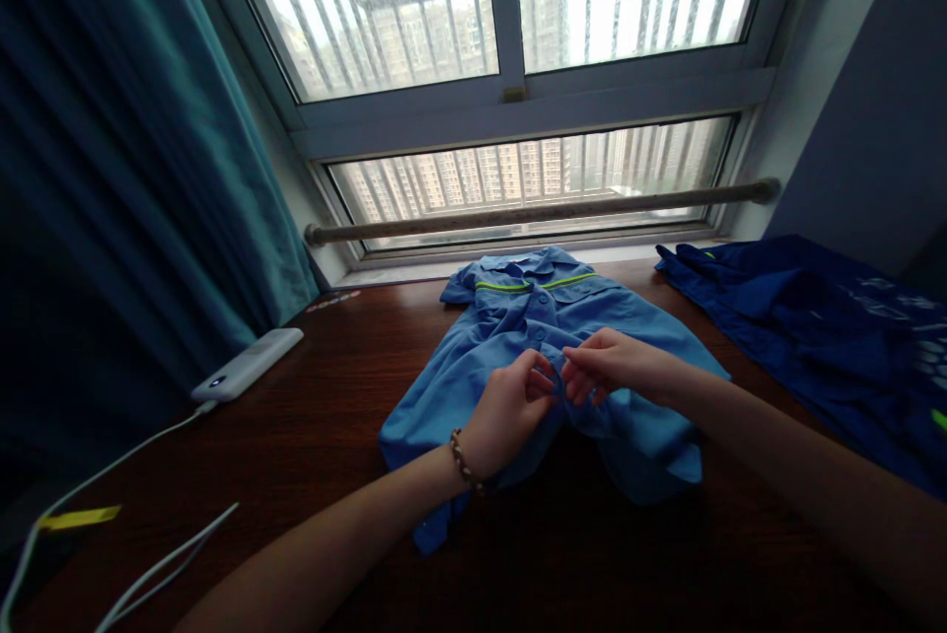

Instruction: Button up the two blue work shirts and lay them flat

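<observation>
A light blue shirt (473, 357) with a collar, dark buttons and a yellow-green stripe across the chest lies spread on the dark wooden table, its collar toward the window. My left hand (518, 406), with a braided bracelet at the wrist, pinches one edge of the shirt's front. Close beside it, my right hand (596, 369) has its fingers closed on the opposite front edge. The cloth rises a little between the two hands, and the lower front parts below them. Whether a button sits between my fingertips is hidden.
Darker blue clothing (784, 317) lies on the right. To the left, a white power bank (248, 365) has a white cable (110, 460) plugged in, with a yellow tag (80, 518). Behind are a metal rail (547, 213), a barred window and a teal curtain (222, 170).
</observation>
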The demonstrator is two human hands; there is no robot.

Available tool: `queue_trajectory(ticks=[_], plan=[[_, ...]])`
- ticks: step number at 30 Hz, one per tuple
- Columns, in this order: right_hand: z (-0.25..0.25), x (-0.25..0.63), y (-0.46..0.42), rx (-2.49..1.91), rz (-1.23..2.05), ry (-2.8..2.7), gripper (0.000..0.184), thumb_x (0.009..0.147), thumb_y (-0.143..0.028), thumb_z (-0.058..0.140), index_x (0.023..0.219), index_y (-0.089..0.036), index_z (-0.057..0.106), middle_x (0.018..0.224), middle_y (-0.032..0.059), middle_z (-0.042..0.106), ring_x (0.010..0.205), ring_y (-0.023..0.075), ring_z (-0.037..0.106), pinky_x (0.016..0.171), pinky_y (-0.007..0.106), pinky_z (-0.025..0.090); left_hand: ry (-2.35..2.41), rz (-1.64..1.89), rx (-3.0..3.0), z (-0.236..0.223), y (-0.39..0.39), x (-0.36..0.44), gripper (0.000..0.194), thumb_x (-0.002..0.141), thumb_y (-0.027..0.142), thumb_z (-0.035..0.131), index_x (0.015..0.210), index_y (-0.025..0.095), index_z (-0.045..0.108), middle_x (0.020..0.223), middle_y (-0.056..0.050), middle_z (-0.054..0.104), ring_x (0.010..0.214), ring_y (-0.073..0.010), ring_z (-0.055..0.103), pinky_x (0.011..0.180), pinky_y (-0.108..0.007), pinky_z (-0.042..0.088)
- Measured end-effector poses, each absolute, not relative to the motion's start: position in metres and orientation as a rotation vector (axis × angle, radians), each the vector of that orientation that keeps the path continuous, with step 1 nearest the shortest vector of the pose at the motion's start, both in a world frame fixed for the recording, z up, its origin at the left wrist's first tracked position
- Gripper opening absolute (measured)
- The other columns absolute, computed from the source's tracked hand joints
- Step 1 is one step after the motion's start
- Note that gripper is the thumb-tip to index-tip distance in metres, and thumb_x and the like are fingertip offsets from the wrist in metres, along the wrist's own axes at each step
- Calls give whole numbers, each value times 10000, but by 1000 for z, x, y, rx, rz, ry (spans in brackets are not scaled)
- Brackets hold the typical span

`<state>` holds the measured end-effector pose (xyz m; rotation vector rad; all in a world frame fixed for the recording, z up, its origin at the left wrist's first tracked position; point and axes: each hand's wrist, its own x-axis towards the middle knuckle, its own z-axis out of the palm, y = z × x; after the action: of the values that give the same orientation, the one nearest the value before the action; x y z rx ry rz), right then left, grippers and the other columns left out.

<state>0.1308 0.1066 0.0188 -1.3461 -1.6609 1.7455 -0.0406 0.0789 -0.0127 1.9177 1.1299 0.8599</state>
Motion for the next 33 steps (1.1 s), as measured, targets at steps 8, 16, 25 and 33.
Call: queue_trajectory(ticks=[8,16,25,33], plan=[[6,131,112,-1303,1497,-1923,125,695,-240,570,698,-116,578,591,16,598,553,111,574,472,186,423,1089,897,2328,-18,77,-41,299,807,119,454,1094,190,498,912,-26,634,821,-150,595,730,-265,462],[-1,132,115,-1285,1363,-2022,125,637,-234,611,651,-112,586,524,16,587,486,117,545,439,199,398,1112,916,2362,-18,76,-40,202,778,92,489,943,168,576,842,-11,633,745,-131,579,675,-235,446],[6,133,110,-1266,1346,-2111,102,630,-215,600,612,-115,598,519,8,588,482,105,526,448,194,373,1092,849,2729,-11,79,-43,136,747,163,554,882,176,563,885,-41,549,792,-158,522,683,-282,461],[4,130,109,-1191,1153,-2127,125,660,-253,594,672,-129,592,563,8,604,532,123,554,471,201,387,1109,898,2933,-19,80,-44,153,844,248,448,820,124,535,813,-70,566,809,-192,512,733,-351,453]])
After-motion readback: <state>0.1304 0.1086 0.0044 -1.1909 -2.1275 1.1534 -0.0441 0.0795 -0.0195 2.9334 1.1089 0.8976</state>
